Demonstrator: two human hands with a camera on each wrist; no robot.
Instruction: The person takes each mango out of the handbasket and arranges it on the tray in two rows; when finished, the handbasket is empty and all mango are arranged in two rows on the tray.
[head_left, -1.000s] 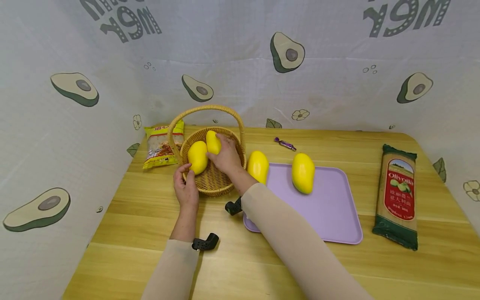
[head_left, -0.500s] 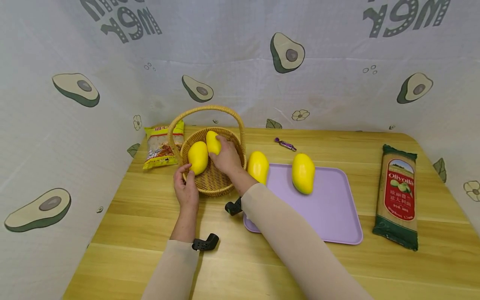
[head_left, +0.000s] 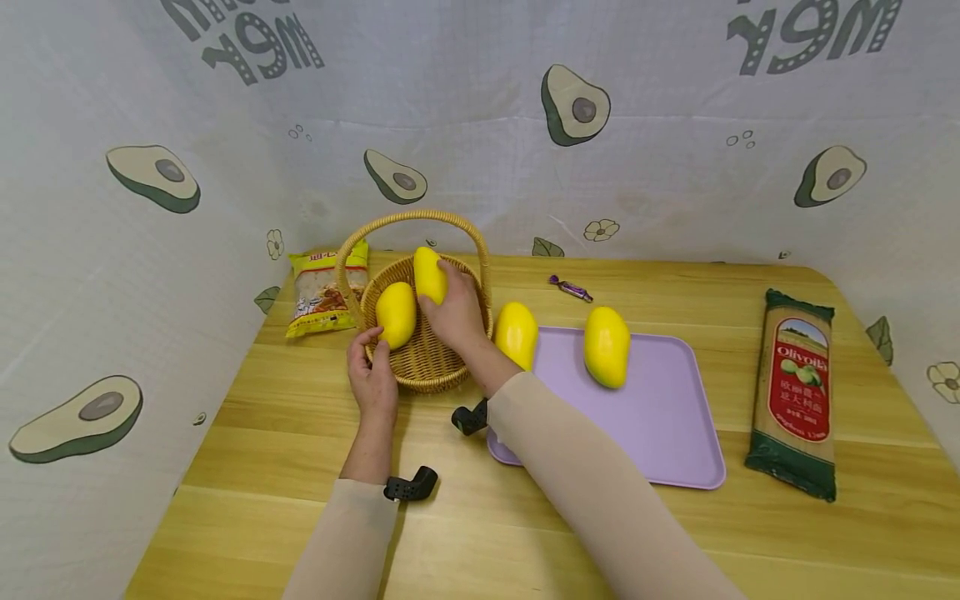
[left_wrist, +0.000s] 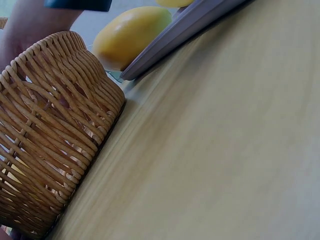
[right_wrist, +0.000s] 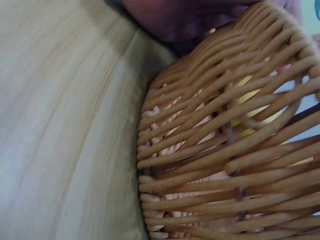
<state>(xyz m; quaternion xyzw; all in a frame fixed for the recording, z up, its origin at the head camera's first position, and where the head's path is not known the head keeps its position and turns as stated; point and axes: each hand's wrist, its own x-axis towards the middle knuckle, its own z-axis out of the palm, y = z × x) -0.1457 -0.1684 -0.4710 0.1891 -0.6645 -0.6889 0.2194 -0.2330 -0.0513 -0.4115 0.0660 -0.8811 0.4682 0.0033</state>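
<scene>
A yellow mango [head_left: 429,273] lies between the thumb and fingers of the right hand [head_left: 452,310], which clamp it over the far side of the wicker basket [head_left: 426,385]; whether it touches the weave cannot be told. The left hand [head_left: 371,379] has its thumb and fingertips closed on the basket's near left rim, just beside a second mango [head_left: 396,315] inside. The arched handle [head_left: 414,216] stands over the basket, and the right sleeve [head_left: 592,467] crosses the near left corner of the lilac tray [head_left: 667,417]. One mango [head_left: 516,333] leans at the tray's far left corner, another [head_left: 607,347] lies across its far edge. A snack bag [head_left: 327,290] occupies the table's far left corner, a purple candy [head_left: 571,288] lies towards its far edge, and a pasta packet [head_left: 795,392] lies near its right edge. The table [head_left: 247,500] is pale wood, with an avocado-printed curtain [head_left: 480,125] behind.
</scene>
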